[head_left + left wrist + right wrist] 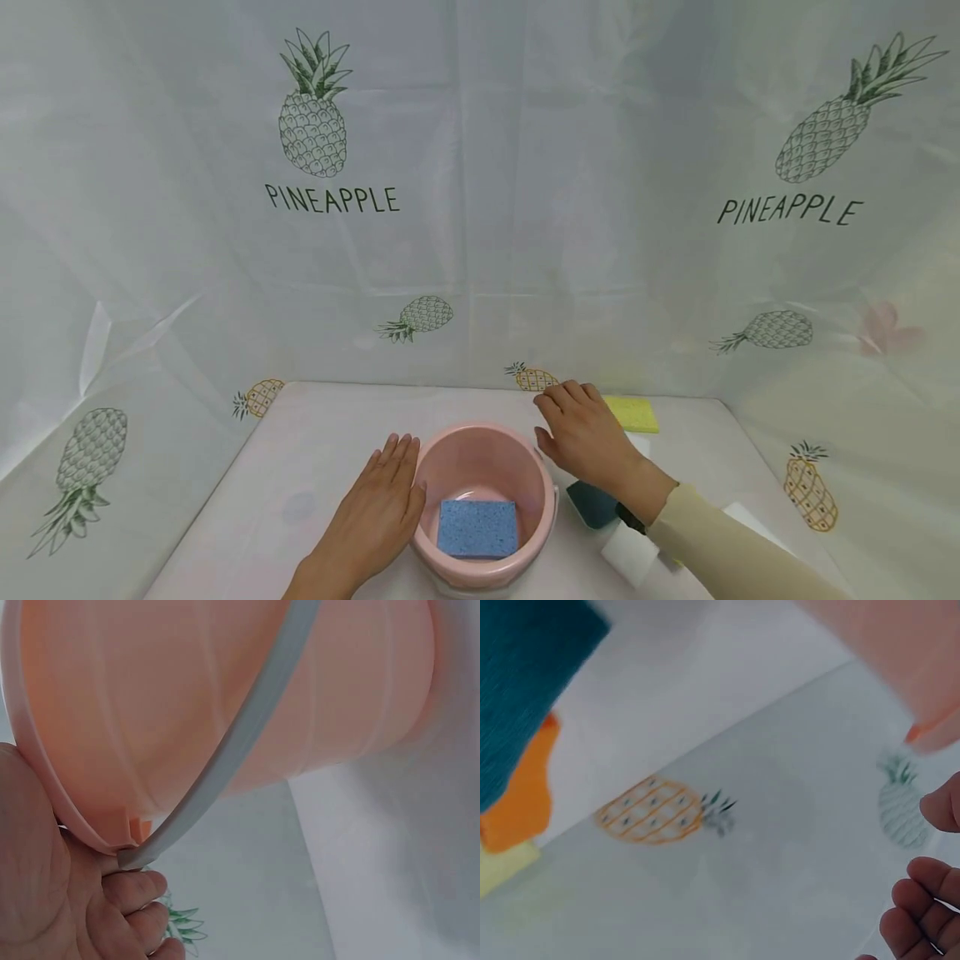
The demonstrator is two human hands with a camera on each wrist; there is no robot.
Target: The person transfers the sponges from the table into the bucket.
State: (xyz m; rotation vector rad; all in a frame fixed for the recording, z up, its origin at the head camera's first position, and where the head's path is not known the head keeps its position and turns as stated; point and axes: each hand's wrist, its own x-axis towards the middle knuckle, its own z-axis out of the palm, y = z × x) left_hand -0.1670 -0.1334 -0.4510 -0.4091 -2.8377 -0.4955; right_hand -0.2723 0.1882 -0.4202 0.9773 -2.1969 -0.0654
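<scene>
A pink bucket (483,573) stands on the table, with a speckled blue sponge (477,529) lying inside at its bottom. Against the left side of the rim rests my left hand (372,511), fingers extended together. The left wrist view shows that palm at the rim, beside the joint of the bucket's grey handle (225,754). My right hand (590,436) is just right of the bucket, empty, its fingers loosely bent and thumb apart. In the right wrist view, its fingertips (909,896) are near the bucket's edge (919,690).
Under and beside the right forearm lie a dark teal pad (592,504), a white block (630,553) and a flat yellow sponge (633,414). An orange piece (525,795) shows beside the teal pad in the right wrist view. A pineapple-print sheet (480,250) rises behind the table.
</scene>
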